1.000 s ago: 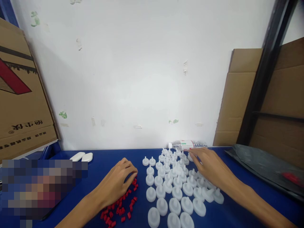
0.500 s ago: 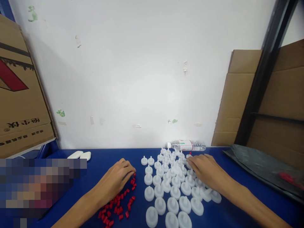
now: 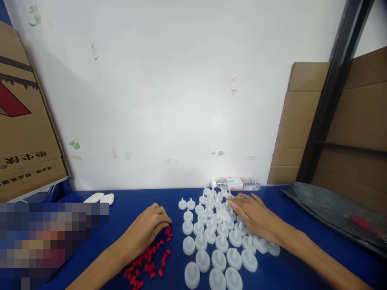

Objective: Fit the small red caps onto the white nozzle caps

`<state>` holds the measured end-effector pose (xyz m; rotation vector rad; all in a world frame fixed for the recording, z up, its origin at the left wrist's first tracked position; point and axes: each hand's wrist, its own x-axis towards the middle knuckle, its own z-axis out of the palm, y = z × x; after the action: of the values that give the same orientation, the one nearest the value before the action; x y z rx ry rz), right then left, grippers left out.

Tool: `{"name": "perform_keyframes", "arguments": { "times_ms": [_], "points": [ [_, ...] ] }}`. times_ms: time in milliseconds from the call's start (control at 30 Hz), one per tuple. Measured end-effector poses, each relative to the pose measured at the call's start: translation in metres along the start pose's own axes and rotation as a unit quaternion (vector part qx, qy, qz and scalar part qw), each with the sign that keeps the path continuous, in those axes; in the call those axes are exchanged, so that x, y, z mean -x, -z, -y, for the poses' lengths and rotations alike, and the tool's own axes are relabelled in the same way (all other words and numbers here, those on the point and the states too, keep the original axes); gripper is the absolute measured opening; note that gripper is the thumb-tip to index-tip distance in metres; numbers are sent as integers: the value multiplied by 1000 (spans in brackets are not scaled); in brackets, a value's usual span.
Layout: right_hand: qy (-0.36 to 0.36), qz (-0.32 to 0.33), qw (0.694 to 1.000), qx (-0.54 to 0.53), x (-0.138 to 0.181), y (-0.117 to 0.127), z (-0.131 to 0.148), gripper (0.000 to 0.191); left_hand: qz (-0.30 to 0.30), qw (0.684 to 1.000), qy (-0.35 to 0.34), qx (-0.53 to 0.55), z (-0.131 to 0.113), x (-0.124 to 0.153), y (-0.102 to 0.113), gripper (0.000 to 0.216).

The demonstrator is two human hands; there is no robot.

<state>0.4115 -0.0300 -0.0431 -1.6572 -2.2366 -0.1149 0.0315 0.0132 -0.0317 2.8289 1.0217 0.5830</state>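
Note:
On the blue table lie several white round caps with pointed nozzles (image 3: 218,259), standing nozzle up in loose rows. To their left is a scatter of small red caps (image 3: 147,266). My left hand (image 3: 152,223) rests at the upper edge of the red caps, its fingers curled and pressed together; whatever they pinch is hidden. My right hand (image 3: 252,211) reaches over the far right of the white caps, palm down, fingers stretched out and touching caps there. Part of the white caps is hidden beneath it. A bit of red shows just behind its fingers.
A clear plastic bottle (image 3: 236,183) lies against the white wall. Two white rounded objects (image 3: 107,199) sit at the back left, near a cardboard box (image 3: 30,129). A dark plastic bag (image 3: 329,213) lies at the right, below cardboard sheets (image 3: 299,125).
My right hand has shifted left over the white caps, its fingers now straighter and more spread. My left hand has barely moved. The whole view has shifted slightly.

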Motion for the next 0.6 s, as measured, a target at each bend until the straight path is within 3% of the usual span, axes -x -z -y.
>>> {"name": "perform_keyframes", "arguments": {
  "times_ms": [200,333,467,600],
  "points": [
    [20,-34,999,-2,-5,18,5,50,-14,1000,18,-14,-1,-2,1,28],
    [38,-87,995,-27,-4,37,23,43,-91,995,35,-11,-13,-2,7,19],
    [141,-115,981,-72,6,38,56,27,-179,983,-39,-10,-33,-1,4,11],
    [245,-89,959,-113,19,29,90,24,-219,967,-132,-2,-58,2,-5,12]
  ]
}}
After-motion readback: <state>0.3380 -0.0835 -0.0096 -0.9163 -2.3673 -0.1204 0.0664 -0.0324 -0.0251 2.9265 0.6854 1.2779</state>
